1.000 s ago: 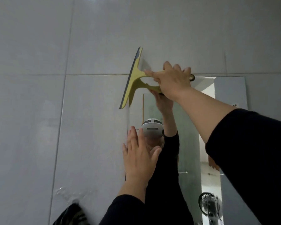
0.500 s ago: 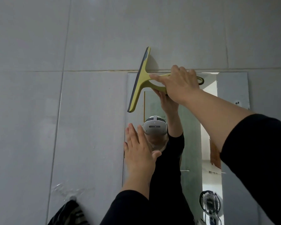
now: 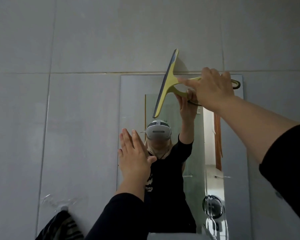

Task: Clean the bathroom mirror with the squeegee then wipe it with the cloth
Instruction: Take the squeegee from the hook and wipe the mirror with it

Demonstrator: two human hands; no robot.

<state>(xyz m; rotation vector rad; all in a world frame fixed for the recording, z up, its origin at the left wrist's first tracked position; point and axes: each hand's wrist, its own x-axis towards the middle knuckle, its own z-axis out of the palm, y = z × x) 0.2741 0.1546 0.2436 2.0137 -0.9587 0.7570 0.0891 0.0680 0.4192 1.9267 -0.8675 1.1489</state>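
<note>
Here one squeegee (image 3: 165,84), two hands: right hand (image 3: 213,87) gripping, left hand (image 3: 134,156) flat.

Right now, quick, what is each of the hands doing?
Left hand: open, flat at the mirror's left edge, holding nothing.
Right hand: closed around the squeegee handle.

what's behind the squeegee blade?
The squeegee blade spans the mirror top edge: grey wall tile behind its upper part, glass behind the lower. Whether it touches is hidden.
</note>
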